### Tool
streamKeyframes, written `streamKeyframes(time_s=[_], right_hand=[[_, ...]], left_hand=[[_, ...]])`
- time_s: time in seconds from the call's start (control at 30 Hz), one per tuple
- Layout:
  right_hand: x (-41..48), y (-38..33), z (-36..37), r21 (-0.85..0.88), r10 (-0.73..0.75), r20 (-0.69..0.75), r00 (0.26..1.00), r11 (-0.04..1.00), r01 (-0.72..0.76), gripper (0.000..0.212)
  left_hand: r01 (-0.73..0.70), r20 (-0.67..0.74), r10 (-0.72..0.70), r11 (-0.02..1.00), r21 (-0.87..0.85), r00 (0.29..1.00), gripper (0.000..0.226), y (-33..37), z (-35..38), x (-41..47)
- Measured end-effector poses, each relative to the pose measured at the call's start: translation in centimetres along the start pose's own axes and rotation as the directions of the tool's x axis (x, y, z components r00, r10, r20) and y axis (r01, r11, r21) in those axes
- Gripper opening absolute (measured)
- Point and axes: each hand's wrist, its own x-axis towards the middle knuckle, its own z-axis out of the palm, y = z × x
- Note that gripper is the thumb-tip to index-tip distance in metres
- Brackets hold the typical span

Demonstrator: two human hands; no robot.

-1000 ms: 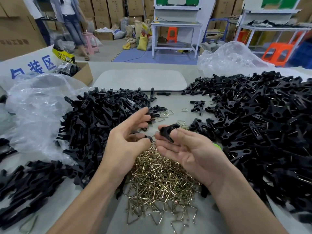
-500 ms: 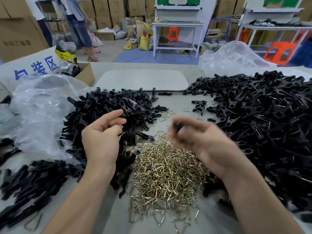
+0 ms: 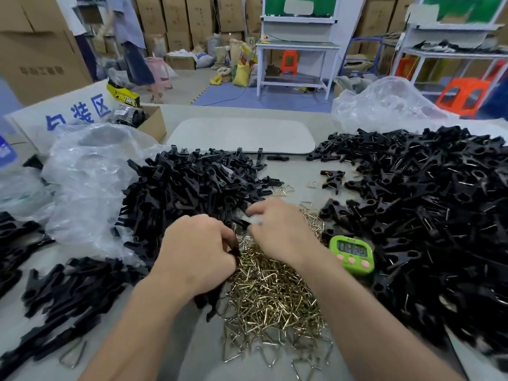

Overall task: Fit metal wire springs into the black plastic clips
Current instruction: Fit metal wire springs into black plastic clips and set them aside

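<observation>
Presently we log: spring pile (image 3: pixel 270 294), plentiful; fitted clips (image 3: pixel 428 215) apparently heaped right of it, bare clips (image 3: pixel 189 188) left of it, many remaining. Our left hand (image 3: pixel 196 253) grips a clip (image 3: pixel 234 252); right hand (image 3: pixel 279 229): grasp unclear.

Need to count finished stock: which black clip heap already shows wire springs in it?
The right-hand heap, behind the green timer; wire glints among its clips, while the left heap looks plain black.

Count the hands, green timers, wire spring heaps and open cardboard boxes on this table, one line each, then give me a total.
hands: 2, the left hand curled round a black plastic clip, and the right hand
green timer: 1
wire spring heap: 1
open cardboard box: 1
total: 5
</observation>
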Motion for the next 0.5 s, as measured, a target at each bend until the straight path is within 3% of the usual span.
streamKeyframes(time_s=[0.03, 0.1, 0.2, 0.3, 0.4, 0.5], right_hand=[[0.3, -0.3, 0.4, -0.109, 0.002, 0.016, 1.0, 0.994, 0.0, 0.027], [0.3, -0.4, 0.7, -0.158, 0.001, -0.044, 0.999, 0.987, -0.008, 0.017], [-0.6, 0.5, 0.0, 0.123, 0.049, -0.24, 0.969, 0.992, -0.02, 0.009], [-2.6, 2.2, -1.2, 0.36, 0.145, -0.382, 0.913, 0.933, 0.003, 0.012], [-5.0, 3.9, -1.8, 0.447, 0.207, -0.386, 0.899, 0.894, -0.014, 0.015], [-5.9, 5.0, -2.1, 0.623, 0.247, -0.301, 0.921, 0.782, -0.006, 0.018]], left_hand=[[-0.006, -0.008, 0.006, 1.0, -0.004, 1.0, 0.024, -0.1, 0.0, 0.0], [0.01, -0.024, -0.012, 0.997, -0.072, 1.0, 0.022, -0.4, -0.1, -0.1], [0.066, -0.09, -0.095, 0.957, -0.283, 0.991, 0.013, -0.2, -0.1, 0.1], [0.123, -0.107, -0.209, 0.84, -0.528, 0.972, 0.015, 0.1, 0.1, 0.2], [0.145, -0.082, -0.28, 0.699, -0.7, 0.957, 0.018, 0.4, 0.4, 0.2], [0.179, -0.003, -0.347, 0.493, -0.851, 0.938, 0.014, 0.6, 0.8, 0.5]])
